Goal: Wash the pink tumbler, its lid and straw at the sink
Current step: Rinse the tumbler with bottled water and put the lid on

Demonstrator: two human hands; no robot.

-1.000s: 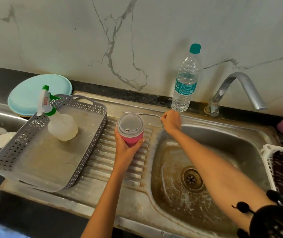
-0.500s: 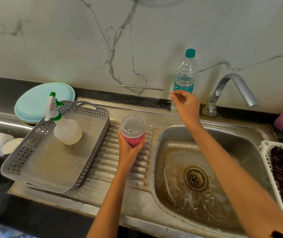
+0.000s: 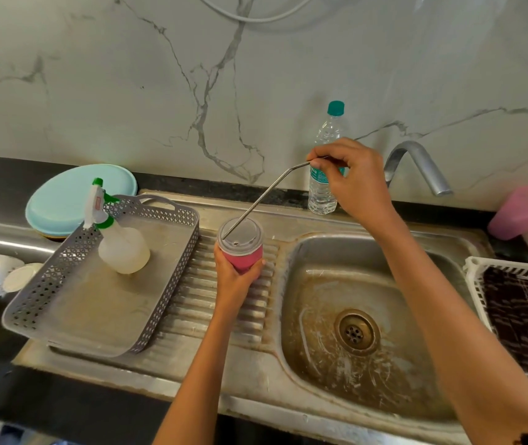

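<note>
Three parts looked unwashed, by my read: tap [image 3: 416,162] showed no running water, sink [image 3: 317,284] looked dry. Fingers of the left hand [image 3: 235,284] gripped the pink tumbler [image 3: 243,256] upright over the drainboard [image 3: 217,316], lid [image 3: 240,234] on. Fingers of the right hand [image 3: 355,181] pinched the bent metal straw [image 3: 262,199], lower tip at the lid. Taking apart and washing likely remained.

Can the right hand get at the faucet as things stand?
Probably yes: the faucet stands just beside the right hand with nothing between them, though its grip holds the straw.
</note>
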